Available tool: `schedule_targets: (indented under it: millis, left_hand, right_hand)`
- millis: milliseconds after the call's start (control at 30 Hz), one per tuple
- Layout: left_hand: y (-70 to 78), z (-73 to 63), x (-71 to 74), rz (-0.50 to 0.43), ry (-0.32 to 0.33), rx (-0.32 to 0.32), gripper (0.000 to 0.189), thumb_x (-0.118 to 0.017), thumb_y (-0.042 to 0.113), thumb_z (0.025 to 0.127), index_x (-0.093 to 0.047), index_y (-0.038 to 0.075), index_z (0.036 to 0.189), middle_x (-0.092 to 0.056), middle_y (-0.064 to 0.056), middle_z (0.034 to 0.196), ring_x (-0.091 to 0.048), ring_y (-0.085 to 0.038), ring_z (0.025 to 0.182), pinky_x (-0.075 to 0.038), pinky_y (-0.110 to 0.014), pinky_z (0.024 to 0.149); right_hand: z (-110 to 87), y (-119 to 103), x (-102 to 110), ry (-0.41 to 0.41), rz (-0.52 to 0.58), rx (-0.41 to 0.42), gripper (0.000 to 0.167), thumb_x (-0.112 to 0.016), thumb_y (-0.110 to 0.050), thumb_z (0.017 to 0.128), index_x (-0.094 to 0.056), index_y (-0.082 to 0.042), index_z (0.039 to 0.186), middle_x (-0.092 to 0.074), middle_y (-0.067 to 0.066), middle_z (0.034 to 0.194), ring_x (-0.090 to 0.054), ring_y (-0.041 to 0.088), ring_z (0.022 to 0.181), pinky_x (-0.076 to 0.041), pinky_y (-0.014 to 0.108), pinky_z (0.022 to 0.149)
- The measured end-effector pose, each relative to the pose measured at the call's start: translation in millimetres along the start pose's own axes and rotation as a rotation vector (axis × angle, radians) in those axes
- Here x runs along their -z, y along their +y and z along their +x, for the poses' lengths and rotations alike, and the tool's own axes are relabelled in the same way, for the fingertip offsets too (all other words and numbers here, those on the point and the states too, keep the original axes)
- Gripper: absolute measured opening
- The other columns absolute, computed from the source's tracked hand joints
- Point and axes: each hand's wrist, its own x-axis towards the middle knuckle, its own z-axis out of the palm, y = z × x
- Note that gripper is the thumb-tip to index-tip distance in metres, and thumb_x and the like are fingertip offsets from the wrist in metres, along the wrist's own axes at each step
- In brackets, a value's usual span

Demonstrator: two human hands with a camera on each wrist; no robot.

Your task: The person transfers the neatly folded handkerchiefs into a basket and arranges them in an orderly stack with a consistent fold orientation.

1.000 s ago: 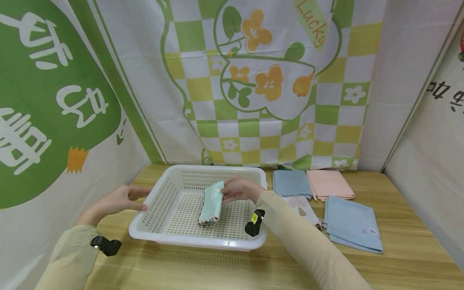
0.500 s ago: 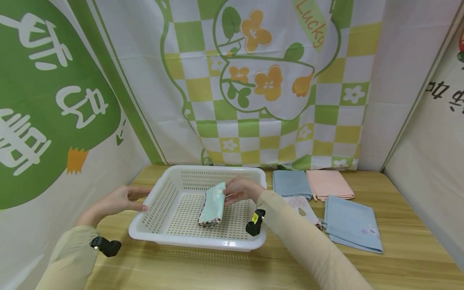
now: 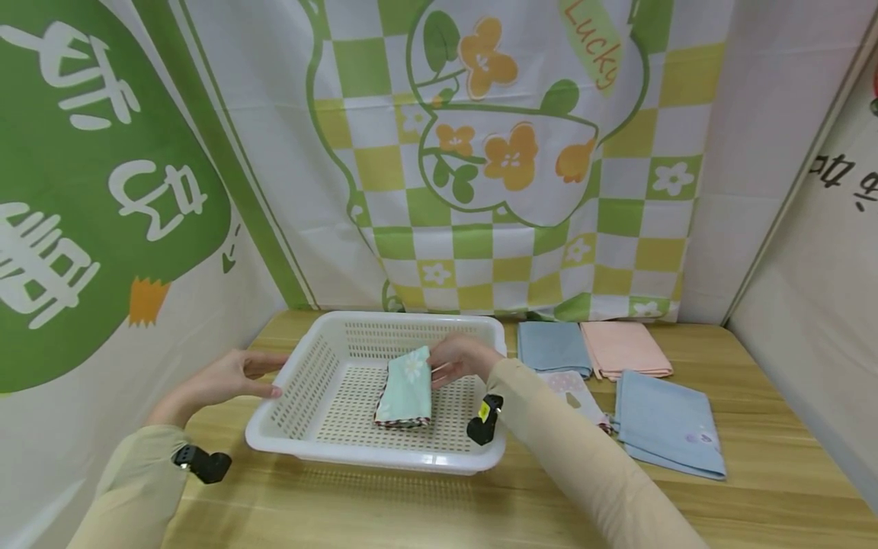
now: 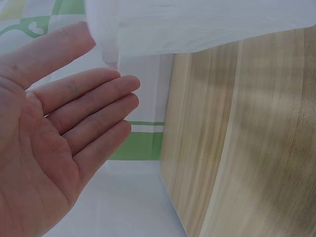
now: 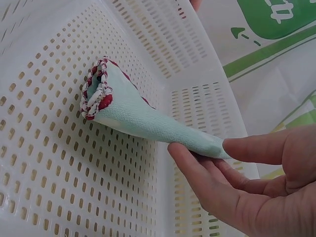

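A white plastic basket (image 3: 357, 456) with slotted walls stands on the wooden table. My right hand (image 3: 465, 357) reaches inside it and pinches a folded mint-green towel (image 3: 406, 389) with a white flower print. In the right wrist view, thumb and fingers hold one end of the towel (image 5: 148, 121). The far end shows a rolled, red-and-white edge, close over the slotted floor. My left hand (image 3: 218, 381) is at the basket's left rim, thumb and fingertips right at it. In the left wrist view this hand (image 4: 64, 118) shows straight fingers and a bare palm.
Right of the basket lie a grey-blue folded cloth (image 3: 552, 347), a pink folded cloth (image 3: 626, 348) and a light blue folded cloth (image 3: 668, 423). A white cloth with a pink print (image 3: 571, 393) is partly behind the right forearm. Printed curtains (image 3: 507, 259) enclose the table.
The mint-green towel has turned to show more of its flowered face, its lower end swinging right. My right hand has shifted slightly right with it. The left hand stays at the rim.
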Motion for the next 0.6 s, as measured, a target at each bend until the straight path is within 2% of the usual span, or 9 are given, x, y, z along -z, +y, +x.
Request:
schedule_targets:
  millis: [400, 500, 600]
  left_hand:
    - [-0.2, 0.3, -0.2, 0.002, 0.002, -0.003, 0.071, -0.074, 0.028, 0.081, -0.046, -0.005, 0.137, -0.052, -0.024, 0.135, -0.046, -0.045, 0.127, -0.044, -0.056, 0.097]
    - [-0.6, 0.5, -0.1, 0.004, 0.002, -0.007, 0.07, -0.074, 0.028, 0.082, -0.046, -0.005, 0.137, -0.052, -0.024, 0.135, -0.046, -0.045, 0.127, -0.044, -0.056, 0.097]
    - [-1.1, 0.2, -0.1, 0.011, 0.005, -0.009, 0.07, -0.074, 0.029, 0.081, -0.046, -0.005, 0.136, -0.052, -0.024, 0.135, -0.046, -0.045, 0.126, -0.044, -0.056, 0.097]
  right_hand:
    - [0.0, 0.5, 0.0, 0.051, 0.002, -0.029, 0.016, -0.05, 0.004, 0.091, -0.059, 0.009, 0.103, -0.056, 0.017, 0.095, -0.066, 0.033, 0.092, -0.058, 0.04, 0.08]
    - [-1.1, -0.2, 0.9, 0.046, -0.007, -0.032, 0.015, -0.05, 0.004, 0.091, -0.058, 0.01, 0.103, -0.055, 0.02, 0.1, -0.064, 0.035, 0.095, -0.057, 0.042, 0.083]
    - [-3.4, -1.7, 1.8, 0.033, -0.008, -0.037, 0.019, -0.05, 0.003, 0.091, -0.055, 0.01, 0.109, -0.054, 0.024, 0.109, -0.062, 0.038, 0.1, -0.054, 0.045, 0.088]
